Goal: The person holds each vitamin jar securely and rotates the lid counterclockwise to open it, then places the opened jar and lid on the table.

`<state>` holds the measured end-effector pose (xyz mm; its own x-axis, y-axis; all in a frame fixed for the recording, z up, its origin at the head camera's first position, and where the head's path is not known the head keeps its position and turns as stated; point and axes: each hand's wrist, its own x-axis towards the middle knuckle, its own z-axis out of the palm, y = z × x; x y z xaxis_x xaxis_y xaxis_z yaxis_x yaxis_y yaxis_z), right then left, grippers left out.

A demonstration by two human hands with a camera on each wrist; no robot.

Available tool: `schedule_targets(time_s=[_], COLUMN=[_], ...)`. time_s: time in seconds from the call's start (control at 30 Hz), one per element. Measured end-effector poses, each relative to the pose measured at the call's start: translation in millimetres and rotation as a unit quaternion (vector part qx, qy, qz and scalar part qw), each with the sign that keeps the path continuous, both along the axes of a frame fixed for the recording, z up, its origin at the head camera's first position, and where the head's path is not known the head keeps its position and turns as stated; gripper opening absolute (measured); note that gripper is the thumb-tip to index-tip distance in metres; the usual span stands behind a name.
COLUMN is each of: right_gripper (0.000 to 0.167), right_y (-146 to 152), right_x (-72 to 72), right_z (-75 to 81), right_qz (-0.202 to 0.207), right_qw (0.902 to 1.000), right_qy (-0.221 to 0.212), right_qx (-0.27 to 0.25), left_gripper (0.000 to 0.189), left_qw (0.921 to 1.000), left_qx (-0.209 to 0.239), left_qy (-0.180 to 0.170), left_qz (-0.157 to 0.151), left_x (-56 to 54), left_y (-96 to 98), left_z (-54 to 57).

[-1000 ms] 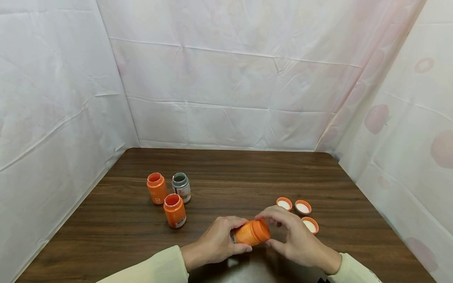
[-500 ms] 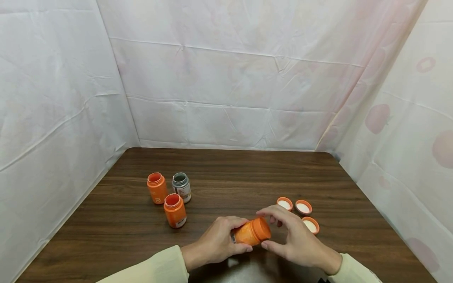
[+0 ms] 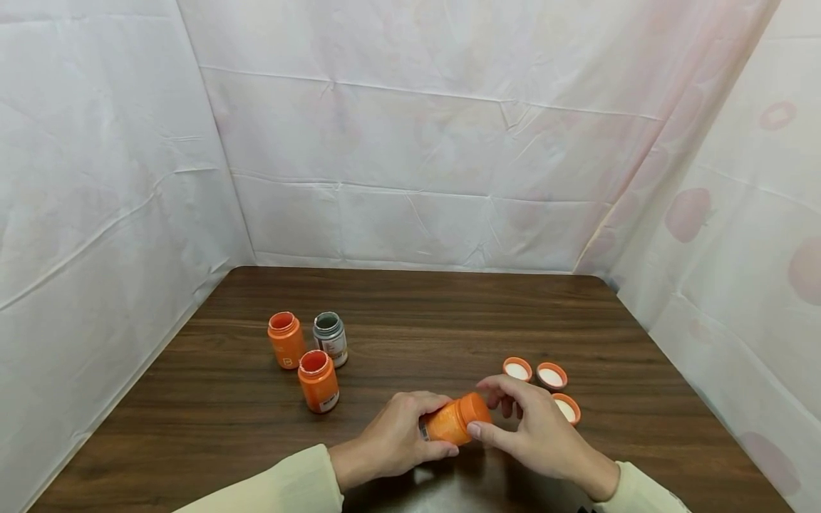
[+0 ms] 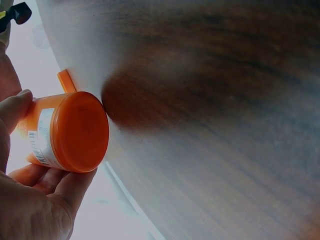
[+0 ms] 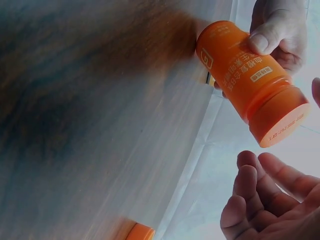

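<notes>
My left hand (image 3: 400, 434) grips an orange pill bottle (image 3: 447, 425) round its body, thumb on one side and fingers on the other. The bottle lies tilted toward the right, its orange cap (image 5: 280, 117) on, its base (image 4: 82, 132) facing the left wrist camera. White lettering runs along the body. Beside the cap, my right hand (image 3: 539, 431) holds nothing. Its fingers (image 5: 267, 187) are loosely bent and spread, apart from the cap in the right wrist view. In the head view the right thumb overlaps the cap's near edge.
Two uncapped orange bottles (image 3: 285, 342) and an uncapped grey bottle (image 3: 335, 348) stand at the left on the dark wooden table (image 3: 410, 313). Three orange-rimmed caps (image 3: 551, 376) with white insides lie beyond my right hand. Pale sheets hang behind and on both sides.
My right fingertips have come away from the cap and shifted slightly right, and the thumb has moved up over its near edge. The left hand and bottle have hardly moved.
</notes>
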<state>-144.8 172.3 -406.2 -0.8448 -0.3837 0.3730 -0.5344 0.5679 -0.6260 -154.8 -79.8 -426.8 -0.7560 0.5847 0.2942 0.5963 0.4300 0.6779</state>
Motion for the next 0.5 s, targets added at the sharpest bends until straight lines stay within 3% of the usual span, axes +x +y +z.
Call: schedule_targets(time_s=[0.27,0.5], right_gripper=[0.036,0.033], right_y=[0.0,-1.0], right_x=[1.2,1.8], right_z=[0.3,0.5], right_qz=[-0.014,-0.012], right_qw=[0.9994,0.9995], right_qy=[-0.030,-0.030], right_qx=[0.003,0.004], left_gripper=[0.046,0.044], left_qw=[0.9999,1.0000], left_qx=[-0.001,-0.001], left_qy=[-0.011,-0.009], left_qz=[0.003,0.004], left_x=[-0.5,0.7], left_y=[0.8,1.6], left_z=[1.3,2.0])
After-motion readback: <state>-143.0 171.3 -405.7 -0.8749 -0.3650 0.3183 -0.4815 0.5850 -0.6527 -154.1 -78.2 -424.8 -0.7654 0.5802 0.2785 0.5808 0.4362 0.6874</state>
